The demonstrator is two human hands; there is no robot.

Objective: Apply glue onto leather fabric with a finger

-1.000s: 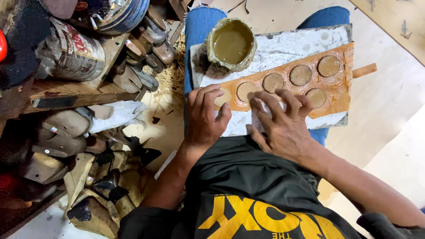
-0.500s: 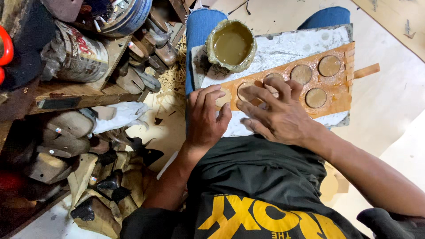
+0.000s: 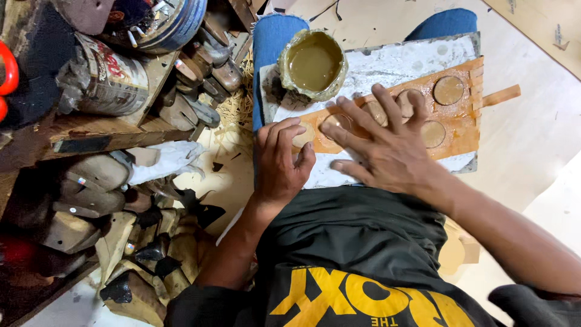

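A tan leather strip (image 3: pixel 460 121) with several round discs lies on a white board (image 3: pixel 387 63) across my lap. My right hand (image 3: pixel 381 142) lies flat on the strip with fingers spread, covering its middle discs. My left hand (image 3: pixel 279 160) rests on the strip's left end, fingers curled over the edge of the board. A round bowl of brownish glue (image 3: pixel 312 63) stands on the board's far left corner, just beyond both hands. Two discs (image 3: pixel 448 89) at the strip's right end stay uncovered.
To the left stands a cluttered wooden shelf (image 3: pixel 115 130) with a metal tin (image 3: pixel 112 75), a blue bowl of tools (image 3: pixel 163 21) and wooden shoe lasts (image 3: pixel 91 181). Dark scraps (image 3: pixel 181 206) lie on the floor. Pale flooring (image 3: pixel 544 133) extends to the right.
My right hand slid from the strip's near edge up and to the left, and now lies flat over the middle discs. My left hand stayed at the left end.
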